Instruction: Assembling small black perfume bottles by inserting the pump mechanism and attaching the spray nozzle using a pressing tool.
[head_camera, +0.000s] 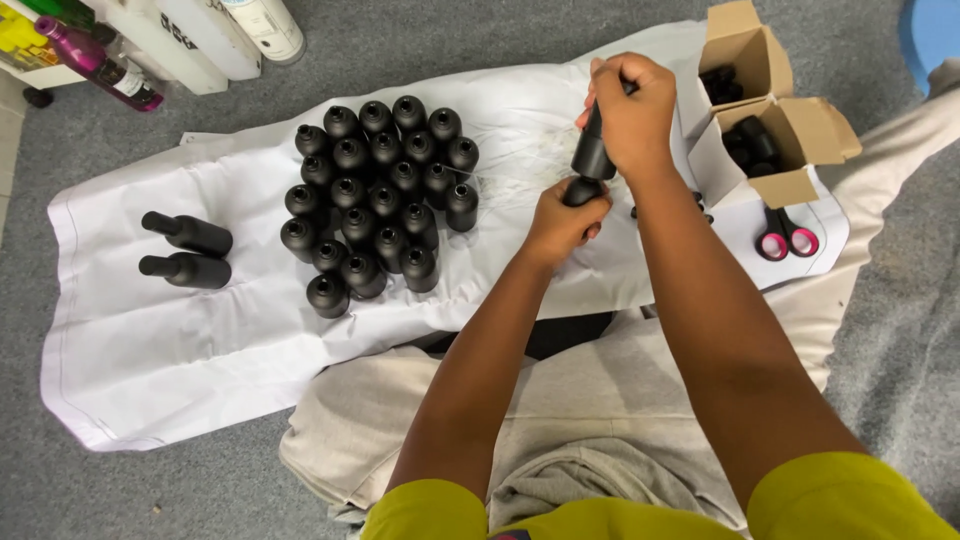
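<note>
Bottle (592, 152) gripped by right hand (632, 112) and left hand (560, 218); two capped bottles (188, 252) lie apart.

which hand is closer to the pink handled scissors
Right. The right hand is up and left of the pink-handled scissors, gripping the top of a black bottle. The left hand holds the bottle's lower end, farther left of the scissors.

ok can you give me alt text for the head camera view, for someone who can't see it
Seen from above, a seated person's left hand and right hand grip a black bottle over a white cloth on grey carpet. A cluster of upright black bottles stands on it, with two lying bottles, open cardboard boxes and pink-handled scissors.
</note>
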